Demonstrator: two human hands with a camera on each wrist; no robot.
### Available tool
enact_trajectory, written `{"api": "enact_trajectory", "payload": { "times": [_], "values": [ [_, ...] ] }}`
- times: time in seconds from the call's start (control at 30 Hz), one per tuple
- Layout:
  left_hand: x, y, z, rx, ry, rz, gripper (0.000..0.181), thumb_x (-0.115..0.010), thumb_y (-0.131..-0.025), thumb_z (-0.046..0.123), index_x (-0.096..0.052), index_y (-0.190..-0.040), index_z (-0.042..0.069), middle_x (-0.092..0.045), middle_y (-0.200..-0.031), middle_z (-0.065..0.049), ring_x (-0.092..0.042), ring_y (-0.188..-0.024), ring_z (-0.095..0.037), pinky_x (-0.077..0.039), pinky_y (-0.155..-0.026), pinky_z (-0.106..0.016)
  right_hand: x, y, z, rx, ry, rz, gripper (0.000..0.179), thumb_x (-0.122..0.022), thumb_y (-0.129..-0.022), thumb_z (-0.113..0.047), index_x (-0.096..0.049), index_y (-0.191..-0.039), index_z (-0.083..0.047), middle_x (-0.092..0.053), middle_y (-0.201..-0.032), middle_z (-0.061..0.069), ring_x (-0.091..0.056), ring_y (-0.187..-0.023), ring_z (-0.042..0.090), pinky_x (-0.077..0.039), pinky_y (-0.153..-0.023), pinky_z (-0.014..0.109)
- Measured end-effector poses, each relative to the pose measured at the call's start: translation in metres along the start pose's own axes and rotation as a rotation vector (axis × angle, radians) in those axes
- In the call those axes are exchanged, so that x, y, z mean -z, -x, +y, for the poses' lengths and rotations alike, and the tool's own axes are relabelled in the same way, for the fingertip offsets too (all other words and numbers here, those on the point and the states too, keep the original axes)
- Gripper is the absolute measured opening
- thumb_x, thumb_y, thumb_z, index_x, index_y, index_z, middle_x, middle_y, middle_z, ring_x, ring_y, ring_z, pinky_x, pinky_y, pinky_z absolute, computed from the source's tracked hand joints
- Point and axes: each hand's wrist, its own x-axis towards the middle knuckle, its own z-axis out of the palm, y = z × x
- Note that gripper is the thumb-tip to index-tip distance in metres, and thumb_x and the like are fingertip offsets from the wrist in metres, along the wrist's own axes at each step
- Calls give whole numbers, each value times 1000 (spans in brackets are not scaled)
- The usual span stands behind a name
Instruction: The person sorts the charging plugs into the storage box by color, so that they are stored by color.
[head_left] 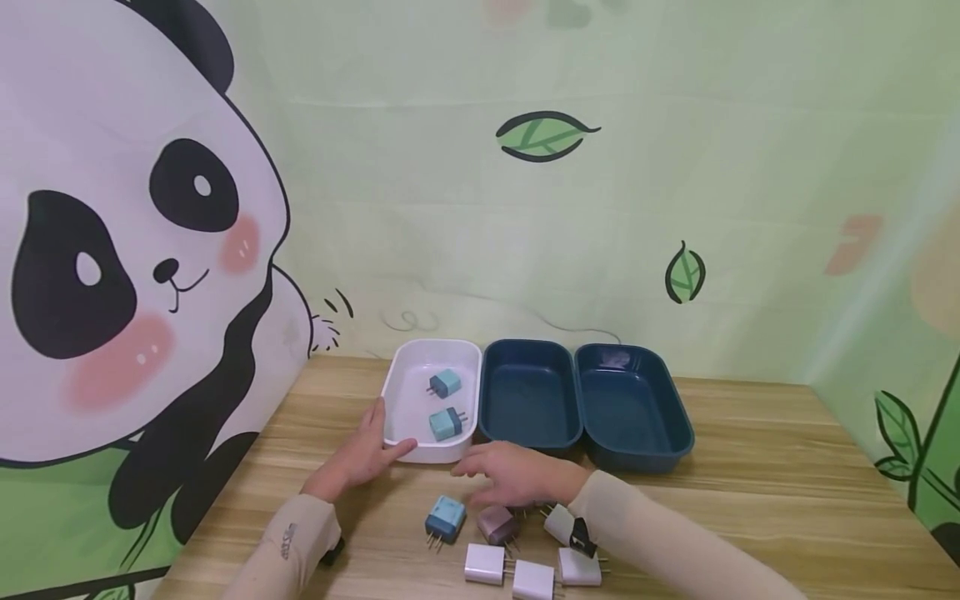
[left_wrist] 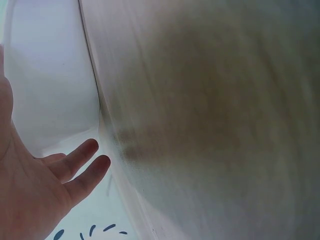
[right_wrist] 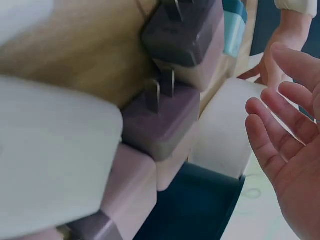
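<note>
A white tray (head_left: 431, 452) stands at the left of a row of trays and holds two blue plug chargers (head_left: 446, 424). My left hand (head_left: 363, 450) rests against its front left corner, fingers spread; the left wrist view shows that hand (left_wrist: 45, 190) beside the white tray wall (left_wrist: 55, 75). Just in front of the same tray hovers my right hand (head_left: 517, 473), its loosely bent fingers holding nothing. Below it on the table lie a blue charger (head_left: 446, 518) and a pink charger (head_left: 497, 525). The right wrist view shows pink chargers (right_wrist: 162, 120) with dark prong ends, near the right hand (right_wrist: 295, 135).
Two dark blue trays (head_left: 531, 396) (head_left: 637, 458) stand right of the white one, close against the wall cloth. Several white chargers (head_left: 534, 579) lie at the table's front, partly beside the right sleeve (head_left: 675, 533). Wooden tabletop (head_left: 787, 483) extends to the right.
</note>
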Motion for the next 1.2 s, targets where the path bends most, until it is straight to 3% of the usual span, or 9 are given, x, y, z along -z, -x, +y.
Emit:
{"api": "enact_trajectory", "payload": {
  "times": [0.2,0.37,0.8,1.2],
  "values": [
    [1,0,-1,3,-4,-2,108,-58,-86,58,6,-149,-2,-2,-152,-28,-23,-135,-44,-25,-105,-55,-4,-2,-7,68,91,-15,41,-67,-89,-25,-60,-127,-10,-58,-126,-3,-51,-116,9,-41,-96,24],
    [-1,-2,-4,-26,-30,12,104,-58,-88,52,5,-147,-6,-5,-150,-31,-24,-134,-45,-25,-105,-54,-10,-8,-8,127,143,-34,41,-67,-89,-25,-60,-127,-10,-58,-126,-2,-50,-117,8,-39,-97,22],
    [-1,-1,-4,-51,-34,24,104,-59,-88,52,3,-147,-6,-9,-149,-32,-29,-132,-45,-27,-105,-54,-16,-17,-12,128,209,-103,46,-69,-87,-21,-57,-131,-13,-51,-136,-3,-45,-124,10,-36,-101,25],
    [0,0,-2,-35,-34,17,104,-59,-88,52,3,-148,-6,-7,-150,-32,-28,-132,-45,-27,-104,-54,-26,-26,-5,101,188,-151,46,-70,-86,-19,-58,-130,-17,-50,-136,-5,-46,-123,8,-37,-99,24]
  ]
}}
